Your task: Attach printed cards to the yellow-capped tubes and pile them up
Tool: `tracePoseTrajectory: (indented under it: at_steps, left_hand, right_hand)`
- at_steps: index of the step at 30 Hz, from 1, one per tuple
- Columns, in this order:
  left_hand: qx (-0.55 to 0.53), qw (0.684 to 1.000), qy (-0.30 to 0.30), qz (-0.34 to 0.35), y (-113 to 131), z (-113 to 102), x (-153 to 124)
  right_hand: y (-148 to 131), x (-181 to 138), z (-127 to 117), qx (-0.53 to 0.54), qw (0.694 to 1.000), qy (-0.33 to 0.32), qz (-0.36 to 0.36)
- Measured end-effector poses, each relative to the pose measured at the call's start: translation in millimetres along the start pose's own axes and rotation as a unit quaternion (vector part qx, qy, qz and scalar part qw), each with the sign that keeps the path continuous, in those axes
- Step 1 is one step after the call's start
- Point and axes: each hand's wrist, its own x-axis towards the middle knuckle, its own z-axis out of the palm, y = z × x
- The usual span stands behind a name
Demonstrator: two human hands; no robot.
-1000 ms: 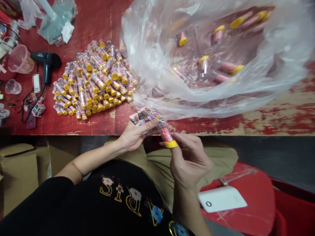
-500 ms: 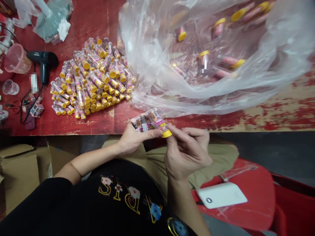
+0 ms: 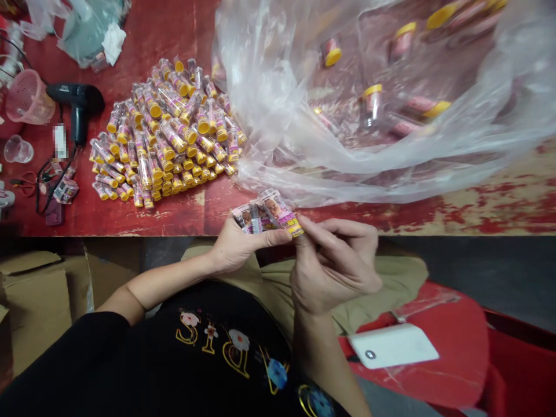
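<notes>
In front of the table edge, my left hand (image 3: 238, 243) is closed on several small printed labels (image 3: 247, 217), its thumb lying across them. My right hand (image 3: 332, 263) pinches the lower right end of the foremost label (image 3: 281, 211), which has pink and yellow print and a picture. Its fingertips partly hide that end. Beyond my left hand lies a big pile of clear tubes with yellow caps (image 3: 167, 139). To the right, a large clear plastic bag (image 3: 278, 162) holds more capped tubes (image 3: 372, 104).
On the left of the red table (image 3: 174, 223) lie a black heat gun (image 3: 78, 104), a pink basket (image 3: 29, 98), a clear cup (image 3: 18, 149) and red-handled scissors (image 3: 26, 184). A white device (image 3: 395, 346) rests on a red stool (image 3: 456, 359). Cardboard boxes (image 3: 39, 301) stand lower left.
The foremost label now looks flatter at its yellow end, where a rounded yellow edge showed before. My right hand has shifted slightly right. The view has moved a little.
</notes>
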Motion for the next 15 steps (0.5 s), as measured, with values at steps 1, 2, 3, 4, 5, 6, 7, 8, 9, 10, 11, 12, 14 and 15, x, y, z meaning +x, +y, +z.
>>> tracePoseTrajectory:
  at_steps: [1,2,3,4,5,6,7,8,9,10,11,12,14,15]
  left_hand:
    - [0.002,1.000,0.002,0.002,0.3,-0.5,0.4]
    - [0.004,1.000,0.009,0.007,0.3,-1.0,0.7]
    - [0.005,1.000,0.018,0.014,0.0,-1.6,0.9]
    - [0.006,0.999,0.029,0.025,-0.5,-2.3,1.0]
    - [0.007,0.998,0.039,0.039,-1.1,-2.9,0.9]
    - [0.007,0.998,0.045,0.053,-1.7,-3.6,0.8]
    - [0.009,0.997,0.047,0.066,-2.0,-4.1,0.5]
    - [0.012,0.996,0.045,0.076,-2.0,-4.6,0.2]
    - [0.016,0.995,0.043,0.084,-1.7,-5.0,-0.1]
    - [0.018,0.995,0.041,0.090,-1.0,-5.4,-0.4]
    - [0.017,0.995,0.039,0.095,0.0,-5.6,-0.8]
    - [0.011,0.995,0.039,0.097,1.2,-5.8,-1.0]
    - [-0.014,0.995,0.043,0.091,3.6,-5.9,-1.3]
    - [-0.028,0.995,0.047,0.082,4.7,-6.0,-1.3]
  right_hand:
    - [-0.1,0.2,0.7,0.003,1.000,-0.003,-0.001]
    - [-0.1,0.5,1.4,0.004,1.000,-0.007,-0.001]
    - [0.1,0.7,2.1,0.004,1.000,-0.012,-0.002]
    - [0.5,0.8,2.8,0.001,1.000,-0.016,-0.002]
    - [0.9,0.8,3.5,-0.004,1.000,-0.021,0.000]
    - [1.3,0.7,4.2,-0.009,1.000,-0.025,0.003]
    - [1.5,0.5,4.9,-0.013,0.999,-0.029,0.006]
    - [1.5,0.4,5.5,-0.016,0.999,-0.033,0.007]
    - [1.2,0.4,6.2,-0.018,0.999,-0.035,0.006]
    - [0.6,0.4,6.7,-0.018,0.999,-0.035,0.003]
    - [-0.2,0.6,7.2,-0.016,0.999,-0.036,-0.004]
    - [-1.1,0.9,7.6,-0.011,0.999,-0.035,-0.012]
    - [-2.6,1.6,8.1,0.001,0.999,-0.034,-0.026]
    - [-3.1,1.9,8.1,0.005,0.999,-0.034,-0.031]
